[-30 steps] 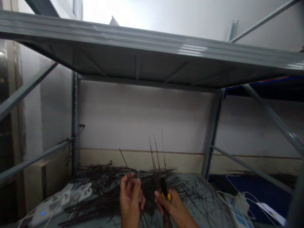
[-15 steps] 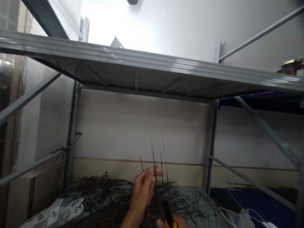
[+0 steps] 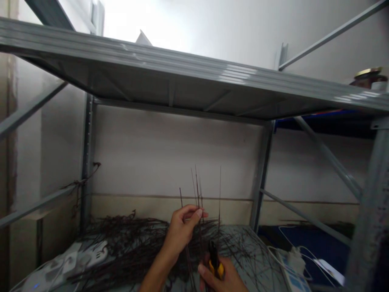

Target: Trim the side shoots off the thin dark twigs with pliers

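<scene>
My left hand [image 3: 182, 231] curls around several thin dark wire rods [image 3: 197, 192], which stick up past my fingers and run down below the hand. My right hand [image 3: 221, 275] sits low at the bottom edge, closed on a pair of yellow-and-black handled pliers [image 3: 214, 259]. The pliers' jaws point up, close to the rods and apart from my left hand. Behind and under both hands lies a tangled pile of dark wire rods [image 3: 127, 247], spread over a grey metal shelf [image 3: 243, 235].
A white power strip [image 3: 63, 263] lies at the shelf's left front, and another with white cables [image 3: 291, 269] sits at right. A steel shelf beam [image 3: 152, 69] crosses overhead. Rack uprights and diagonal braces flank the shelf, with loose wire snagged on the left upright [image 3: 80, 186].
The view has tilted up, so the shelf sits lower in the frame. My left hand has risen above the pile with the rods, and the pliers in my right hand sit near the bottom edge.
</scene>
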The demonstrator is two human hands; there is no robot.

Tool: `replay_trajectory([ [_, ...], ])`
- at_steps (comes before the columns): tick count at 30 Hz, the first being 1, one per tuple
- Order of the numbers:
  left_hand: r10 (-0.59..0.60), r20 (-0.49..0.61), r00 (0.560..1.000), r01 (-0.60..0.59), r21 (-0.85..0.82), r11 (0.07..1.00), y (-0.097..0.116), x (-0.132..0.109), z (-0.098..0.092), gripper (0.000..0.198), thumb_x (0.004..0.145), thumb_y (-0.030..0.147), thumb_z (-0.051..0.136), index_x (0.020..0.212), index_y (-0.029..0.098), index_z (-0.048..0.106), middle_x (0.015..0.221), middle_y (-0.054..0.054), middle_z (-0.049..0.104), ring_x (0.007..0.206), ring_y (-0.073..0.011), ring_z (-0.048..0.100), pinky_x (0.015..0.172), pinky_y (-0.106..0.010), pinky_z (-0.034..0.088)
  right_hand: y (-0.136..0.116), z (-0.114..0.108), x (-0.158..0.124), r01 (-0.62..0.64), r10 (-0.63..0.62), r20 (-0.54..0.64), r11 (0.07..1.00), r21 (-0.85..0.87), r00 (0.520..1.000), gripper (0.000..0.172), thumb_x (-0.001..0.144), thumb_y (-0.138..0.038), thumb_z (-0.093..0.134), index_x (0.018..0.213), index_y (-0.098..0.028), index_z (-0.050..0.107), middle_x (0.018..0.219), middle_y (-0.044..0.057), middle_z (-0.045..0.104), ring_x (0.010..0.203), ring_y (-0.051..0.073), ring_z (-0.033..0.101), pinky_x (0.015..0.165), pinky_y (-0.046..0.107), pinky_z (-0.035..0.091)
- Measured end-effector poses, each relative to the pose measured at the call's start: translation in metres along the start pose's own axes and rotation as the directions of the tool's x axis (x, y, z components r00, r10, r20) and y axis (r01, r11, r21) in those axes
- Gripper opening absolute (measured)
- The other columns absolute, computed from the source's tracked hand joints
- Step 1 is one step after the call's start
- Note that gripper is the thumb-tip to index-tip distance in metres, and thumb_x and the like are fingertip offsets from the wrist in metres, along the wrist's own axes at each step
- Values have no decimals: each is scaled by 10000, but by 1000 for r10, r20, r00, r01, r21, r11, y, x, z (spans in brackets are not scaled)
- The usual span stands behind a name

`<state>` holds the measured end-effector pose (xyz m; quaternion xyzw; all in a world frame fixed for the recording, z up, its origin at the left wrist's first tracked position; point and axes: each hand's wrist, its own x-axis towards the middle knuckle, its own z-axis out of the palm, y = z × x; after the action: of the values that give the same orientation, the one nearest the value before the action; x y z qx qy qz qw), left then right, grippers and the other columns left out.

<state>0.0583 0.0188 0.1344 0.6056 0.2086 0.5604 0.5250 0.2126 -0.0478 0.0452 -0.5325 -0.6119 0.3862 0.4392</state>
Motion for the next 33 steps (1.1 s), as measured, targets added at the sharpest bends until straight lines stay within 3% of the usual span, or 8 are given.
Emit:
replay_trajectory([
  [3, 5, 110, 994, -11, 54, 998, 2, -2, -9, 432, 866, 534, 676, 1038, 145, 753, 999, -137, 781, 400, -46, 408, 416, -216, 319, -8, -5, -9, 32, -31, -47, 999, 23, 998, 512, 754, -665, 709, 927, -201, 578, 737, 9, 676, 564, 140, 554, 545, 259, 457],
  [10, -26, 227, 974, 6, 88, 996, -3, -10, -21, 485, 845, 497, 716, 1159, 127, 720, 926, -112, 771, 550, -108, 534, 563, -245, 427, -10, -13, -23, 109, -109, -10, 994, 4, 994, 437, 858, -615, 634, 859, -178, 639, 679, 7, 662, 624, 158, 604, 618, 264, 475],
  [13, -51, 228, 972, 20, 139, 990, -5, -15, -16, 562, 740, 450, 827, 1197, 148, 703, 908, -79, 755, 590, -121, 538, 551, -231, 411, -13, -11, -26, 80, -82, -32, 996, -41, 996, 502, 873, -658, 576, 869, -162, 654, 695, 20, 676, 627, 170, 607, 599, 269, 467],
  [18, 13, 177, 984, -55, 231, 971, -5, -22, 3, 472, 668, 438, 875, 1026, 156, 750, 738, 7, 660, 593, -112, 478, 542, -210, 355, -23, -5, -28, 50, -54, -37, 993, -105, 998, 500, 902, -635, 528, 920, -155, 666, 741, 32, 693, 626, 180, 616, 601, 285, 478],
  [22, 6, 102, 995, -29, 225, 974, -10, -22, 11, 334, 770, 457, 787, 878, 141, 782, 658, 9, 604, 583, -118, 457, 544, -223, 348, -22, -2, -29, 38, -42, -25, 989, -144, 999, 466, 932, -598, 499, 948, -157, 648, 862, 62, 725, 697, 190, 656, 615, 282, 492],
  [26, -16, 148, 989, -17, 218, 976, -16, -21, 11, 330, 804, 460, 755, 843, 133, 784, 682, -9, 635, 621, -128, 488, 588, -236, 369, -15, -4, -31, 29, -57, -94, 960, -280, 994, 421, 932, -561, 522, 953, -161, 655, 813, 60, 722, 723, 209, 656, 652, 300, 483],
  [29, -13, 134, 991, -13, 192, 981, -17, -21, 9, 324, 801, 456, 760, 827, 133, 760, 671, 7, 608, 610, -118, 478, 583, -230, 361, -13, -15, -34, -5, -62, -150, 913, -409, 987, 422, 870, -583, 606, 914, -168, 672, 788, 54, 720, 722, 219, 652, 653, 308, 462],
  [33, -18, 74, 997, 5, 180, 984, -14, -20, 5, 325, 806, 462, 753, 825, 138, 743, 640, 31, 559, 554, -98, 421, 548, -220, 338, -18, -51, -35, -53, -80, -210, 825, -563, 974, 459, 684, -633, 768, 712, -188, 658, 722, 62, 704, 721, 253, 635, 685, 347, 437],
])
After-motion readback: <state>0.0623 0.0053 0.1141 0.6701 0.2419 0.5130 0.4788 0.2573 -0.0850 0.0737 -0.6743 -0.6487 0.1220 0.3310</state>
